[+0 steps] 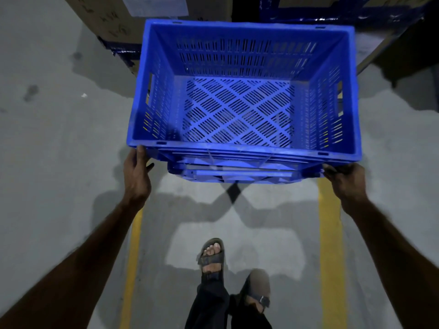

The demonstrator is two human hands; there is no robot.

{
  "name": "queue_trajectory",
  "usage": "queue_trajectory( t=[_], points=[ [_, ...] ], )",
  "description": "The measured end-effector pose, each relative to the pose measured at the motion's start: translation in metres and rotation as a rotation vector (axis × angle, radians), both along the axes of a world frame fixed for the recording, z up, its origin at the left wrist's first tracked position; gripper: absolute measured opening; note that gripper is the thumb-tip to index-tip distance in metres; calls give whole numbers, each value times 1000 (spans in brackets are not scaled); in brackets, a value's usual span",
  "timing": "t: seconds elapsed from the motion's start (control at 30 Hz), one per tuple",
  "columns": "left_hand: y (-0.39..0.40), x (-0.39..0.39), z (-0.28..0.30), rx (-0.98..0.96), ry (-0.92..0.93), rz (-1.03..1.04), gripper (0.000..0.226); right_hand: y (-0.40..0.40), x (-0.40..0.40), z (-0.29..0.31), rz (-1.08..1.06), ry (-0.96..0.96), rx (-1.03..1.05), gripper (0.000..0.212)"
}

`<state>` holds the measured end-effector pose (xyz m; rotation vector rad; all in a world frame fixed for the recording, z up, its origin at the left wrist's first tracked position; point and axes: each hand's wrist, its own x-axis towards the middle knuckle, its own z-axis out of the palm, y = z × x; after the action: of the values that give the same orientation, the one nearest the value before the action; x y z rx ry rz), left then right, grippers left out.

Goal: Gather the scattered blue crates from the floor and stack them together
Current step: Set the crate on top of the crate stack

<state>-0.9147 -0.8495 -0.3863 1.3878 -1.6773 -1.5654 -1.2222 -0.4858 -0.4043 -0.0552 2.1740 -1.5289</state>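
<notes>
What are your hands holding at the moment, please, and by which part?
Both hold the blue perforated plastic crate: left hand and right hand grip its near corners.

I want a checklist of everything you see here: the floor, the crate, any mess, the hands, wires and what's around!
Surface: grey concrete floor with two yellow painted lines, stained in places.
Job's things: blue perforated plastic crate, empty, open side up, held above the floor; whether another crate sits beneath it cannot be told.
Clutter: small white scrap on the floor at left.
Grippers: left hand grips the crate's near left corner; right hand grips the near right corner.
Cables: nothing seen.
Surroundings: brown cardboard boxes ahead, dark blue racking behind; the person's sandalled feet below.
</notes>
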Motion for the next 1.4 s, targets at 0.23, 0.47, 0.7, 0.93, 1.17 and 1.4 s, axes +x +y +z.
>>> queue_trajectory(
  t=[0.23, 0.47, 0.7, 0.93, 1.17, 1.4],
  points=[
    [1, 19, -31, -150, -176, -92, 28, 5, 6, 8, -42, -90, -125, 39],
    [3, 20, -37, -192, -104, -144, 60, 1, 9, 3, -67, -30, -98, 25],
    [13, 26, -37, -284, -116, -212, 64, 11, 5, -2, -43, 31, -71, 18],
    [23, 25, -37, -258, -169, -173, 74, 17, 3, -1, -50, 45, -54, 22],
    [33, 31, -42, -238, -149, -184, 83, 25, 1, -2, -63, 49, 9, 19],
    [47, 34, -45, -279, -91, -259, 76, 36, 4, 0, -69, 54, 62, 21]
  ],
)
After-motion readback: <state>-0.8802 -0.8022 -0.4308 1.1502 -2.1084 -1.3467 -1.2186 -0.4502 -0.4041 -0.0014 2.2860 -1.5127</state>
